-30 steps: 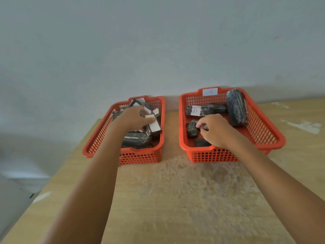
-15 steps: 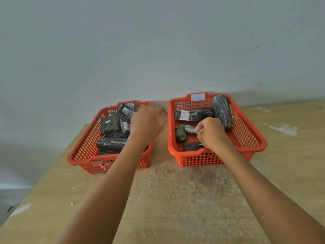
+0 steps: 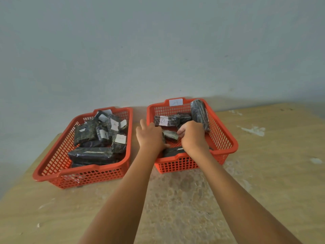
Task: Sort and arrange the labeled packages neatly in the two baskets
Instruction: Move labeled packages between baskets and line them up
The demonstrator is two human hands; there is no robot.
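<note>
Soft, even, slightly dim light; no glare anywhere. Faint shadows sit on the wall (image 3: 158,50) just behind the two baskets (image 3: 226,138). Wide-angle bending curves the table (image 3: 263,173) edges, and the forearms nearest the camera look blurred.

A single head-worn view looks forward and down, close over the worn wooden table (image 3: 263,173), toward two orange plastic mesh baskets (image 3: 226,138) against the pale wall (image 3: 158,50).
</note>
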